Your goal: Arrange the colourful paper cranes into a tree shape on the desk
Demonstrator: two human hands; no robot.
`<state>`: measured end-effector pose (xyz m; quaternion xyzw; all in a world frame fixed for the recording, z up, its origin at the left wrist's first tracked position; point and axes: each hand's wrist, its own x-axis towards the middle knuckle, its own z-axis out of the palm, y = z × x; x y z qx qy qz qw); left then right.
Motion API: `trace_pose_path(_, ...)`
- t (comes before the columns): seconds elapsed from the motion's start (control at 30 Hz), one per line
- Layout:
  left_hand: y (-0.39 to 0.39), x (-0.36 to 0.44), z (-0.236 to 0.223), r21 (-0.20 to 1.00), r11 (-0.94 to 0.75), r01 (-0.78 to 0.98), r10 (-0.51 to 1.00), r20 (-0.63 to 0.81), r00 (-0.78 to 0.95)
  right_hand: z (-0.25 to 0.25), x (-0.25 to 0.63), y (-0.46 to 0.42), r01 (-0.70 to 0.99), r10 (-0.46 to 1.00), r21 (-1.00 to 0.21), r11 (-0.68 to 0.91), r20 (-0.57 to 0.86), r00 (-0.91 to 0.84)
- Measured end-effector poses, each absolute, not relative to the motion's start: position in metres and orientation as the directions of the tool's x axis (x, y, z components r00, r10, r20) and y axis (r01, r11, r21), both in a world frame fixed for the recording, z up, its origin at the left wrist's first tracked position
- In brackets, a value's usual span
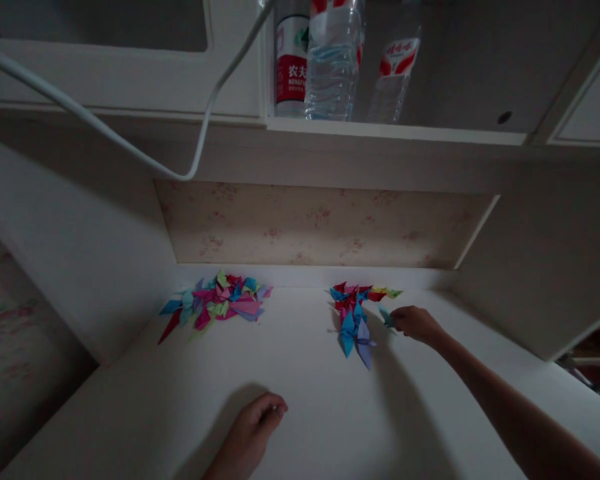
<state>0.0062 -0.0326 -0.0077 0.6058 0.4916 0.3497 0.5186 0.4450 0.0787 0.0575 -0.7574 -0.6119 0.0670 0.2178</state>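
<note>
My right hand (417,325) is closed, its fingertips pinching a pale teal origami crane (385,316) at the back right of the white desktop (300,373). Just left of it lies a small group of folded paper cranes (349,310) in red, blue, pink and yellow-green. A blue crane (348,333) and a lavender crane (364,340) form the front of that group. A larger heap of coloured paper cranes (220,300) sits at the back left. Nearer to me, my left hand (255,427) hovers with curled fingers and thumb drawn together, and nothing shows in it.
A shelf (395,132) overhangs the desk, bearing a red-labelled bottle (291,67), a clear water bottle (333,73) and another clear bottle (393,80). A white cable (130,150) loops down at the upper left. Side panels (545,253) enclose the desktop; floral wallpaper (300,223) covers the back.
</note>
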Motion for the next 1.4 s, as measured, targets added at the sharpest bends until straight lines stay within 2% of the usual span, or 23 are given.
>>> trace_pose_path(0.3, -0.034, 0.005, -0.002, 0.974, 0.025, 0.227, 0.948, -0.095, 0.303, 0.065, 0.420, 0.085, 0.999, 0.993, -0.016, -0.045, 0.107, 0.046)
trace_pose_path(0.4, -0.031, 0.005, -0.010, 0.973, 0.027, 0.230, 0.953, -0.095, 0.289, 0.068, 0.409, 0.087, 0.999, 0.994, 0.053, -0.014, 0.111, 0.008)
trace_pose_path(0.57, -0.027, 0.005, -0.021, 0.970, -0.008, 0.243, 0.951, -0.068, 0.302, 0.071, 0.396, 0.089, 0.996, 0.993, 0.093, 0.016, 0.111, -0.026)
trace_pose_path(0.8, -0.028, 0.004, -0.016, 0.964, -0.015, 0.264, 0.949, -0.070, 0.308, 0.070, 0.391, 0.087, 0.997, 0.995, 0.078, 0.021, 0.094, -0.029)
trace_pose_path(1.0, -0.035, 0.004, 0.003, 0.964, -0.015, 0.267, 0.947, -0.072, 0.314, 0.074, 0.400, 0.084, 1.000, 0.993, 0.019, 0.021, 0.114, -0.023)
trace_pose_path(1.23, -0.038, 0.006, 0.009, 0.968, 0.004, 0.252, 0.953, -0.080, 0.291, 0.073, 0.414, 0.069, 0.994, 0.981, -0.110, -0.022, 0.191, 0.043)
trace_pose_path(1.4, -0.038, 0.007, 0.011, 0.963, 0.010, 0.268, 0.960, -0.084, 0.266, 0.063, 0.415, 0.042, 0.963, 0.959, -0.264, -0.061, 0.252, 0.130)
